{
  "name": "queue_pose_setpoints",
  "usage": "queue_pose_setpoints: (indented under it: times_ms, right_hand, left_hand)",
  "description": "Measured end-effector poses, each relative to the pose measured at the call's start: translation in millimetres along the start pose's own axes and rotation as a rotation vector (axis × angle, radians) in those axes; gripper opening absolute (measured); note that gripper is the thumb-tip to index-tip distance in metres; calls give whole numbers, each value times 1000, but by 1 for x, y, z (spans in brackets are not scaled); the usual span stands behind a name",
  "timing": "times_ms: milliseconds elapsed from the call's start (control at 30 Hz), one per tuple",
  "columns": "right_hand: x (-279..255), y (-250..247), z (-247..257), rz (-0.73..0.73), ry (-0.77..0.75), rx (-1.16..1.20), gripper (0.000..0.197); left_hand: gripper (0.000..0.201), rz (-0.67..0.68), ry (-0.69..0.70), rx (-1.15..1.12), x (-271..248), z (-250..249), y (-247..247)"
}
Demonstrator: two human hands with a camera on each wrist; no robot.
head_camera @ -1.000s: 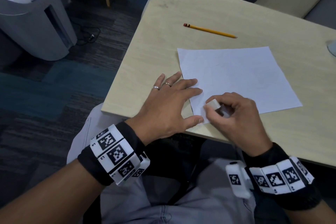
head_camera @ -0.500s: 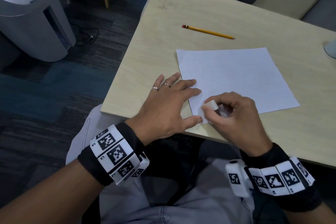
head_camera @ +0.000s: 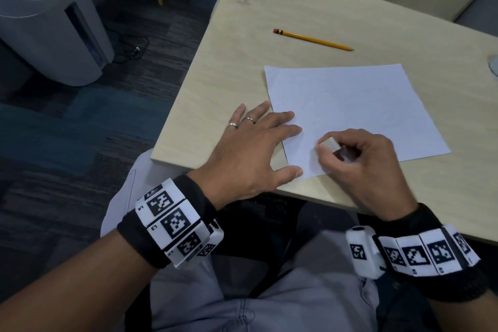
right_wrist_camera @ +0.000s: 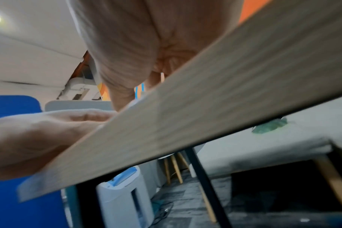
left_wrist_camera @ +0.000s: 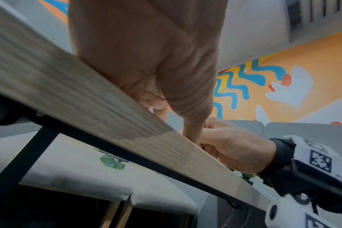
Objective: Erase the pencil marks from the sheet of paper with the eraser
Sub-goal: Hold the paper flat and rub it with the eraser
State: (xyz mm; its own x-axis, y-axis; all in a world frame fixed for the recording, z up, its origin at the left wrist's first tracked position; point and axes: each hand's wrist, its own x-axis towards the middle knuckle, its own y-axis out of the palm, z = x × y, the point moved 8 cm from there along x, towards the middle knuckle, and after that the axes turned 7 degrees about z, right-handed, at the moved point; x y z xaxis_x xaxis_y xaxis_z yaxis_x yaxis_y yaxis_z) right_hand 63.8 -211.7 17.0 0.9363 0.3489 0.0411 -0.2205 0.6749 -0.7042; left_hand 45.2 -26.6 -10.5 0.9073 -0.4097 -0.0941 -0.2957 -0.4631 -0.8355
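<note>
We are mid-erase: our right hand (head_camera: 369, 167) pinches the eraser (head_camera: 329, 145) on the sheet's (head_camera: 350, 105) seven-o'clock corner, our left hand (head_camera: 250, 153) flat, steadying it. Next, rub toward one o'clock, gently.

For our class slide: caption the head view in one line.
Right hand rubs white block eraser on white paper sheet; left hand steadies it.

bench (head_camera: 269, 8): pale wood-grain laminate, matt
sheet of paper (head_camera: 350, 100): white, matt, smooth
pencil (head_camera: 312, 39): glossy yellow paint
eraser (head_camera: 328, 144): white, matt
</note>
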Motion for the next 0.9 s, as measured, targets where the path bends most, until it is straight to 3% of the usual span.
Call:
queue_pose_setpoints:
  times_ms: [200, 333, 467, 633, 767, 900]
  right_hand:
    - [-14, 17, 18, 56, -59, 6, 13]
    - [-11, -10, -3, -49, 9, -66, 15]
    - [-25, 13, 19, 33, -81, -60, 8]
    - [-22, -10, -3, -33, -23, -125, 8]
    - [-27, 17, 20, 53, -124, -95, 8]
    - [-20, -6, -3, -21, -31, -121, 11]
  left_hand:
    - [75, 3, 0, -7, 0, 0, 1]
    - [74, -4, -1, 1, 0, 0, 0]
    - [77, 6, -4, 12, 0, 0, 0]
    - [75, 2, -8, 1, 0, 0, -1]
    - [76, 4, -3, 0, 0, 1, 0]
    - [75, 5, -4, -3, 0, 1, -1]
